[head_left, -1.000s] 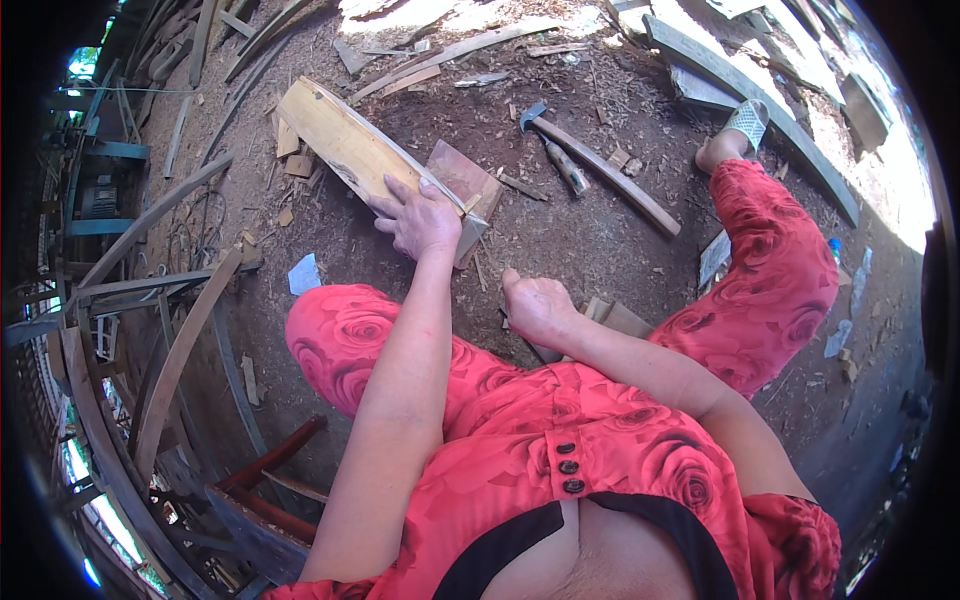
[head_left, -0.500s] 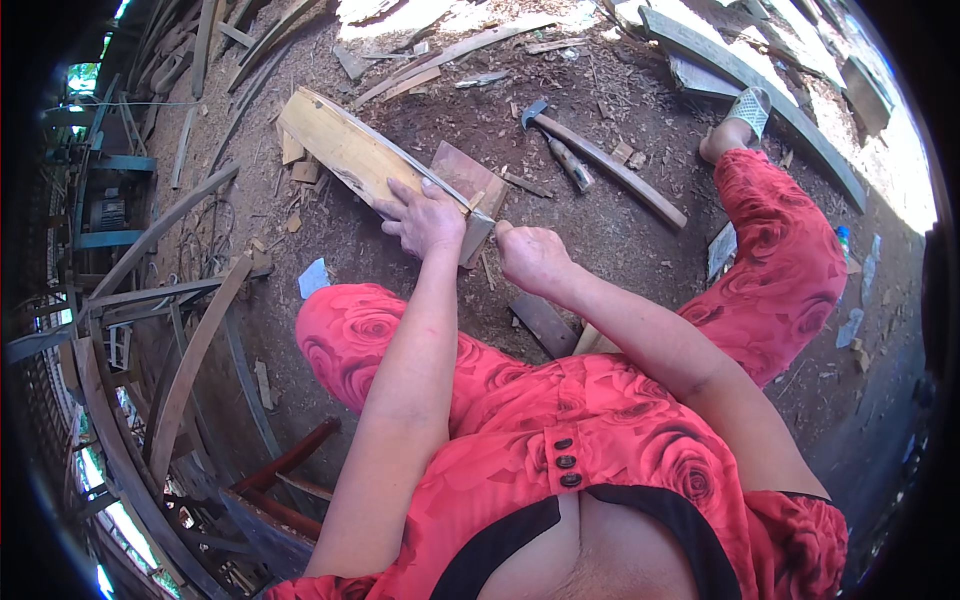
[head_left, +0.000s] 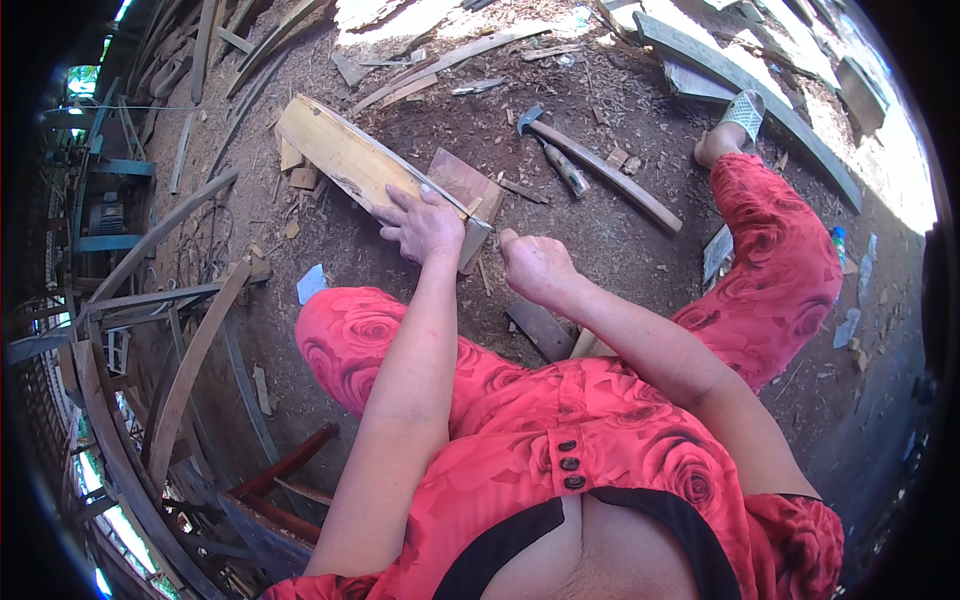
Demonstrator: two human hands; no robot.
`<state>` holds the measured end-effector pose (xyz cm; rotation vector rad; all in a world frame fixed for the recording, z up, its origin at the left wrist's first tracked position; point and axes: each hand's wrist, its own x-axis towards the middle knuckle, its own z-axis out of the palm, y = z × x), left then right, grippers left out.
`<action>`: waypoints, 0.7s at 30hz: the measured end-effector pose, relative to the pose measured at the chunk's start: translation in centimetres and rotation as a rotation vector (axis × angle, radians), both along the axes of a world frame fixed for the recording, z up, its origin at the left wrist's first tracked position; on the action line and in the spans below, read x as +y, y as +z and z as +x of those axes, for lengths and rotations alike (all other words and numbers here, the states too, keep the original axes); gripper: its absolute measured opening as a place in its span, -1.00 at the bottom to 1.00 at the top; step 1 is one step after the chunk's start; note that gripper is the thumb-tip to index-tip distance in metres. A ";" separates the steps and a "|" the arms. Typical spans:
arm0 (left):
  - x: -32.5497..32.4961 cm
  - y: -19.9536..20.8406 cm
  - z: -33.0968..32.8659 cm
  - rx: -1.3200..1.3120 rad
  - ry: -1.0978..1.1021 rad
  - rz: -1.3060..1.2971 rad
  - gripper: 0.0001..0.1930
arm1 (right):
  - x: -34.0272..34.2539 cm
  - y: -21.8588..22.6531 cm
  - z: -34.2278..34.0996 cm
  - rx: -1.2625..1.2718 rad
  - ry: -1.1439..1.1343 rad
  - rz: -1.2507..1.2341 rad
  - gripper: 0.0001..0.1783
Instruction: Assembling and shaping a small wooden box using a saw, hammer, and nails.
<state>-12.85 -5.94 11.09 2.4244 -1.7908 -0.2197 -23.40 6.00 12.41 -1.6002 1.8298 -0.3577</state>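
Observation:
A pale wooden board (head_left: 335, 148) slants across the ground ahead of me, its near end by a reddish-brown wood block (head_left: 465, 178). My left hand (head_left: 430, 225) grips the board near that end, fingers spread across its face. A thin, straight strip (head_left: 405, 165) runs along the board's far edge; whether it is a blade or a cord I cannot tell. Just right of the strip's near tip is my right hand (head_left: 540, 268), closed in a fist with a small gap to the tip. Anything within its fingers is hidden.
A hammer (head_left: 605, 172) with a long wooden handle lies to the right of the block, beside a chisel-like tool (head_left: 567, 168). A dark wood block (head_left: 540, 328) lies between my legs. Long planks (head_left: 750, 105) lie far right; curved timbers (head_left: 195, 375) stack at left.
My right hand has shifted slightly right and down, opening a small gap from the strip's tip. My left hand and the board stay nearly in place.

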 end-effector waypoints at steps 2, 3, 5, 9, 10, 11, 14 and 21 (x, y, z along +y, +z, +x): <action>0.1 0.3 0.5 0.014 0.012 0.004 -0.37 | 2.4 0.8 -0.3 -0.042 0.007 0.006 -0.78; 0.0 0.3 0.7 0.016 0.021 0.000 -0.37 | 3.2 1.2 -0.7 -0.041 0.015 0.002 -0.78; 0.0 0.4 0.7 -0.009 0.011 -0.008 -0.37 | 4.2 1.7 -1.2 0.009 0.021 0.141 -0.76; 0.2 0.3 0.1 0.009 -0.008 -0.014 -0.36 | 0.6 0.2 -0.1 -0.012 -0.002 0.018 -0.77; 0.2 0.1 -0.3 0.015 -0.015 -0.002 -0.36 | -0.4 -0.1 0.0 -0.014 -0.014 -0.020 -0.78; 0.1 0.1 -0.2 0.022 -0.007 0.005 -0.36 | -1.1 -0.2 0.2 -0.017 -0.011 -0.062 -0.79; 0.1 0.0 0.7 0.018 0.003 -0.009 -0.36 | 1.1 -0.1 0.0 -0.015 0.028 -0.032 -0.80; 0.2 0.5 0.1 0.009 -0.011 -0.007 -0.36 | 1.4 -0.2 -0.4 0.014 0.018 0.030 -0.81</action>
